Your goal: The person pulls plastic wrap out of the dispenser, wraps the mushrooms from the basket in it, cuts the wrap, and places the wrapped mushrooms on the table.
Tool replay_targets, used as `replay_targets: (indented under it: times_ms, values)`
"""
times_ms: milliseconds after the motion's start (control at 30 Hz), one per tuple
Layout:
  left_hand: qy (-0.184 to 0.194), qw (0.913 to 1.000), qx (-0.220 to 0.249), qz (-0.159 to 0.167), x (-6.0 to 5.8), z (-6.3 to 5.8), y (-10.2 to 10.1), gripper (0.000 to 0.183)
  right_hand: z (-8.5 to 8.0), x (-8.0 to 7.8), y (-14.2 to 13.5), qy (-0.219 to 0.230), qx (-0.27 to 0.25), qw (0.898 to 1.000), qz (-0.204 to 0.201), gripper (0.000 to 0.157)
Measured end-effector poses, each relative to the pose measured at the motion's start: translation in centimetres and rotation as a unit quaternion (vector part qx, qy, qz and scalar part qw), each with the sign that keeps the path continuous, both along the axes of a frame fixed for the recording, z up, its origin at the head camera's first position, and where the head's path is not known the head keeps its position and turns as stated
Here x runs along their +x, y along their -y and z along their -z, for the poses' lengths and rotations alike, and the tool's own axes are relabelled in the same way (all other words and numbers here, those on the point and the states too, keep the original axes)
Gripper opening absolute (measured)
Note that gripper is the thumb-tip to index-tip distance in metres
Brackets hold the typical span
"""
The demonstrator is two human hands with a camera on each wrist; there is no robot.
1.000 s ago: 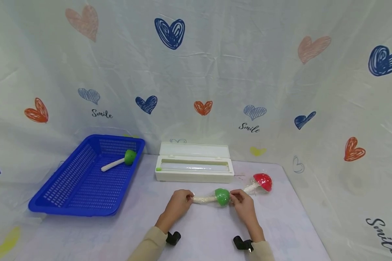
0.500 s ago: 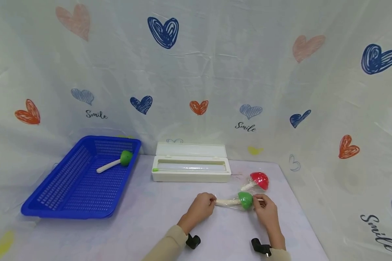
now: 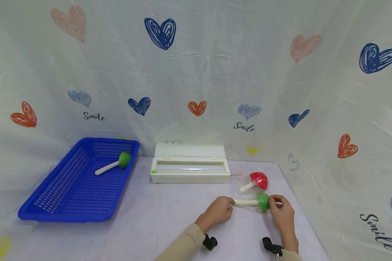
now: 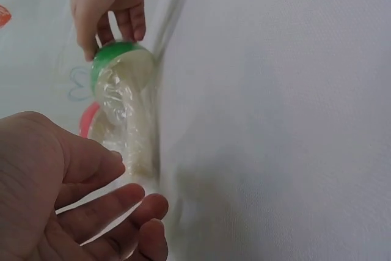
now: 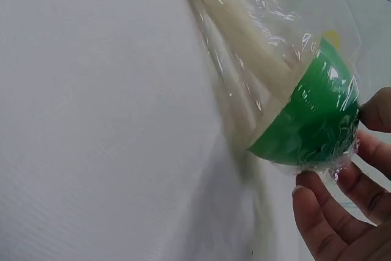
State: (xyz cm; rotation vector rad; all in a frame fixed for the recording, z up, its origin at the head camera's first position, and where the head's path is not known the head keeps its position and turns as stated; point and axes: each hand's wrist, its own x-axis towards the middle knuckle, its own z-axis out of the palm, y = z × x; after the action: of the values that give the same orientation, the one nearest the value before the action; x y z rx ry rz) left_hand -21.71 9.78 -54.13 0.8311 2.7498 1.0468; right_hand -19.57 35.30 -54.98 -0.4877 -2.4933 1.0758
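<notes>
A toy mushroom (image 3: 262, 202) with a green domed cap and a pale stem lies at the right of the table, wrapped in clear plastic film. At its cap end my right hand (image 3: 282, 214) holds the film-covered dome between thumb and fingertips. My left hand (image 3: 219, 210) is at the stem end; in the left wrist view its thumb and fingers stand apart beside the wrapped stem (image 4: 137, 126). The right wrist view shows the green cap (image 5: 317, 114) tilted, with crinkled film around it. Just behind lies a wrapped red-capped toy mushroom (image 3: 258, 180).
A white film dispenser box (image 3: 189, 178) stands at the back with its lid raised and a roll inside. To the left, a blue basket (image 3: 65, 216) holds an unwrapped green-capped mushroom (image 3: 124, 160). A heart-printed curtain (image 3: 212, 65) hangs behind the table.
Both hands and the green-capped mushroom have moved right across the table, ending in front of the red-capped one. The head view has shifted slightly. The basket and box stay in place.
</notes>
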Motion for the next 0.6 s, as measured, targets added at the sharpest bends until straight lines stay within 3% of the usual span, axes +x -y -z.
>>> replay_targets:
  times_ms: [300,600]
  values:
    - [0.02,0.9993,-0.021,0.025,0.5,-0.5,-2.3,0.031,-0.1,0.1,-1.1,-0.057,-0.003,0.998,0.029,0.029]
    - [0.036,0.9983,-0.042,0.017,0.5,-0.1,-2.2,0.042,0.2,0.0,-1.1,-0.033,-0.017,0.999,0.011,0.035]
